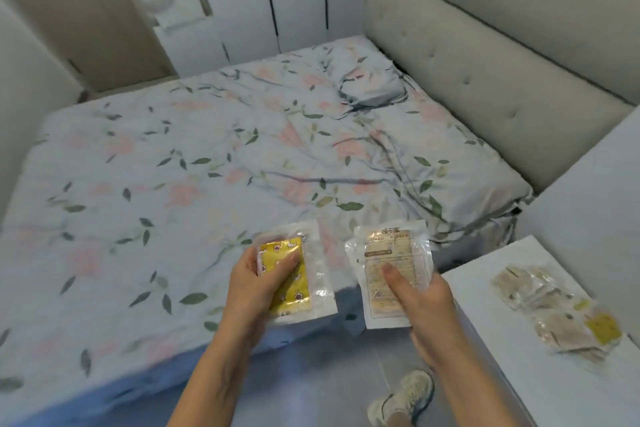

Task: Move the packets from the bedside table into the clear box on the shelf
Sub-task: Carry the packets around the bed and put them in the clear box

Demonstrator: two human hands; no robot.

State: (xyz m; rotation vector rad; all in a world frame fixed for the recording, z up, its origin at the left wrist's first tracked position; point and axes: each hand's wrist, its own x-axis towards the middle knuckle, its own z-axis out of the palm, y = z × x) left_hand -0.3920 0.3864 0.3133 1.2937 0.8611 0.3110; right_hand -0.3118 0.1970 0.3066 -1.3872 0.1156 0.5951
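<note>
Two packets are up in the head view, one in each hand; the left hand (254, 282) grips a clear packet with a yellow printed insert (294, 279), thumb pressed across its front, fingers curled behind; the right hand (420, 298) holds a pale packet with a beige label (389, 265), thumb laid on its face, the other fingers tucked under it; both packets sit side by side in the air, apart from each other, over the near edge of the bed (214, 163) with its floral sheet; over on the right, the white bench (485, 315) carries a loose heap of more packets (554, 315), mostly clear and pale, one yellow one showing at the near end, all a bit blurred; down below, a light sneaker (403, 399) on the floor between the forearms; a padded headboard (485, 55) runs behind the bed.
</note>
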